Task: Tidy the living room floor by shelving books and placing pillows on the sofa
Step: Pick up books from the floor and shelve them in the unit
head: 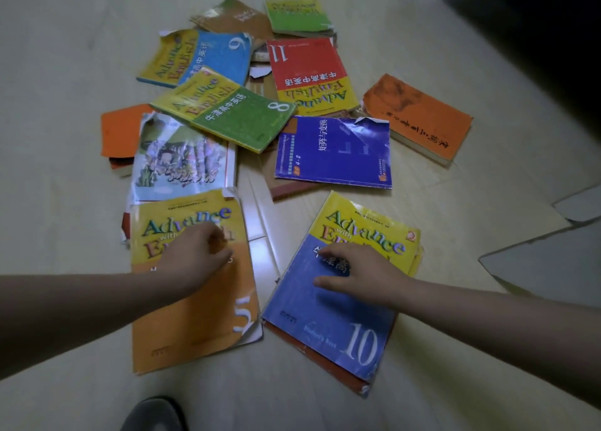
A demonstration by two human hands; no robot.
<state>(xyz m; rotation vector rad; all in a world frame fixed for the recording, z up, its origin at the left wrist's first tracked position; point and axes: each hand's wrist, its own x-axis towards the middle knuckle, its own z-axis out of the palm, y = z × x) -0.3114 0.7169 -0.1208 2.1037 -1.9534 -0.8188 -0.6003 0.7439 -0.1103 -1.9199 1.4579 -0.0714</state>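
- Head view: pale glossy floor (65, 73) carries a loose pile of worn paperback textbooks, some overlapping, all lying flat or nearly so.
- Left hand (198, 255) is on the orange-and-yellow "Advance with English" book numbered 5 (182, 333), at the near-left of the pile. Fingers bent, tips on the cover near the title. Blurred, so I cannot tell whether it pinches anything or just rests.
- Right hand (361, 274) lies on the blue-and-yellow "Advance with English" book numbered 10 (325, 326), at the near-right. Fingers spread and fairly straight, thumb out to the side, flat on the cover, not wrapped round anything.
- Book 10 sits on top of a red-brown book (305, 349); only its lower-left edge shows.
- Books 5 and 10 lie side by side, apart, with a strip of bare floor between them.
- Beyond book 5: a pale book with a cartoon picture cover (182, 157), its near edge under book 5's top edge.
- Green-and-yellow book numbered 8 (227, 115) lies across the picture book's far corner, tilted.
- Behind that: blue-and-yellow book numbered 9 (201, 57), partly under book 8.
- Red-and-yellow book numbered 11 (309, 73) lies upside down to the viewer, mid-pile.
- Thin dark-blue book with a torn corner (331, 151) lies beyond book 10, on a brown one.
- Thick orange book (419, 118) lies alone at the far right, just beside book 11.
- Plain orange book (120, 131) at the far left, partly under the picture book.
- Far end: bright green book (297, 16) and brown book (231, 16).
- Dark shoe (153, 414) at the near edge of the floor.
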